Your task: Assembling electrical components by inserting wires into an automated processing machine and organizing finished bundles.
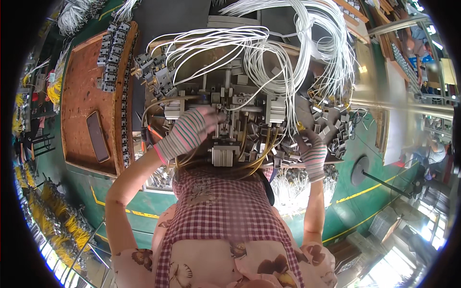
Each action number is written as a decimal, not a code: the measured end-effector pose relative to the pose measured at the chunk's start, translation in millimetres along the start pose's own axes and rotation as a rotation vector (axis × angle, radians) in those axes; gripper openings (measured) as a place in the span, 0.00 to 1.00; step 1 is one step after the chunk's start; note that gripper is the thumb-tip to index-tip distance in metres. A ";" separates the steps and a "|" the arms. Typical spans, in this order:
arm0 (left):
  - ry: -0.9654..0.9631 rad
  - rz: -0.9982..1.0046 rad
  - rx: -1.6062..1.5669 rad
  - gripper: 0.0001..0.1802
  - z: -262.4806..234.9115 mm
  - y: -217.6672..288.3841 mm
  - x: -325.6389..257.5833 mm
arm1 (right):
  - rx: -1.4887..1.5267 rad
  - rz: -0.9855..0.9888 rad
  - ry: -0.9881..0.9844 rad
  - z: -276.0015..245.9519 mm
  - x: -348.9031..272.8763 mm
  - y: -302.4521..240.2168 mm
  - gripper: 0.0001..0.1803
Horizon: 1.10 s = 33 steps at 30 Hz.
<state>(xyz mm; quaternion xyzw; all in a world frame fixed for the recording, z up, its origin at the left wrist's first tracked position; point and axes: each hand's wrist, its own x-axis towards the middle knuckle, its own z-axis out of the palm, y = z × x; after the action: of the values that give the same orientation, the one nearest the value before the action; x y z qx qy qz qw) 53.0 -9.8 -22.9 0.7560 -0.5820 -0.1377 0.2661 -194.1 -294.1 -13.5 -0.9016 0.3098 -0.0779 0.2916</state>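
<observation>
Many metal parts (332,126) beside right hand (313,152); left hand (193,128) at fixture (241,100)

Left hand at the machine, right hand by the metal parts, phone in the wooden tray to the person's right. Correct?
No: the head view shows the phone in the wooden tray to the person's left. The left hand is at the machine, the right hand by the metal parts.

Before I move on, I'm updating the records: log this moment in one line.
left hand: gloved, at metal fixture; right hand: gloved, beside small metal blocks; grips: unclear; white wires: looped; phone: in wooden tray
</observation>
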 end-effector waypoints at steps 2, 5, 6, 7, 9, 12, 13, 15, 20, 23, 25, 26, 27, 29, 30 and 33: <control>0.253 -0.110 -0.441 0.23 -8.2 5.2 5.3 | 0.609 0.267 -0.107 -17.9 -2.4 -4.8 0.13; 0.239 -0.266 -0.484 0.28 1.2 29.8 16.9 | 1.135 0.280 -0.357 -37.8 -10.4 -10.7 0.46; 0.334 -0.066 -0.203 0.31 9.6 29.1 18.0 | 1.096 0.216 -0.360 -29.2 -18.5 -8.7 0.51; 0.334 -0.053 -0.222 0.31 -3.4 38.9 28.9 | 1.050 0.163 -0.346 -24.4 -24.7 -17.2 0.56; -0.232 -0.458 -0.534 0.27 -56.9 55.9 42.8 | 0.928 0.080 -0.477 -49.8 -34.0 -52.2 0.57; 0.078 -0.376 -0.056 0.15 -126.9 31.9 60.6 | 0.800 -0.099 -0.470 -60.2 -54.6 -47.8 0.42; 0.193 -0.350 0.223 0.12 -148.4 10.3 68.8 | 0.749 -0.120 -0.485 -60.9 -56.4 -52.2 0.38; 0.339 -0.092 0.865 0.09 -160.7 -51.9 69.3 | 0.470 -0.289 -0.423 -47.5 -57.7 -70.1 0.36; 0.477 -0.128 0.552 0.22 -136.4 -27.0 36.9 | -0.176 -0.432 -0.182 1.4 -52.6 -65.1 0.29; 0.643 -0.163 0.465 0.22 -147.5 -16.5 -19.2 | -0.145 -0.484 -0.095 21.0 -61.2 -29.0 0.22; 0.810 -0.329 0.474 0.19 -163.7 -28.1 -61.3 | -0.207 -0.491 -0.050 18.4 -67.8 -25.9 0.19; 0.879 -0.423 0.444 0.19 -170.1 -45.3 -86.7 | -0.221 -0.450 -0.120 10.9 -69.7 -20.2 0.17; 0.949 -0.520 0.407 0.19 -174.0 -66.0 -115.9 | -0.188 -0.387 -0.086 -5.0 -70.1 -42.1 0.14; 0.947 -0.784 0.241 0.19 -179.8 -109.7 -174.1 | -0.123 -0.323 0.019 -36.2 -60.9 -70.7 0.14; 0.951 -0.786 0.250 0.19 -179.3 -127.4 -194.9 | -0.024 -0.158 -0.110 -41.0 -59.2 -64.7 0.14; 0.836 -1.032 -0.251 0.22 -171.2 -160.6 -208.8 | 0.110 0.058 -0.264 -37.6 -53.7 -49.6 0.13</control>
<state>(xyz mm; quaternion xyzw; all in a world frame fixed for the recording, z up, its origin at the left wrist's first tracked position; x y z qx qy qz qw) 211.8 259.8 5.9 0.8902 0.0259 -0.0097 0.4546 -223.5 -247.9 47.8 -0.8772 0.2901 0.0331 0.3811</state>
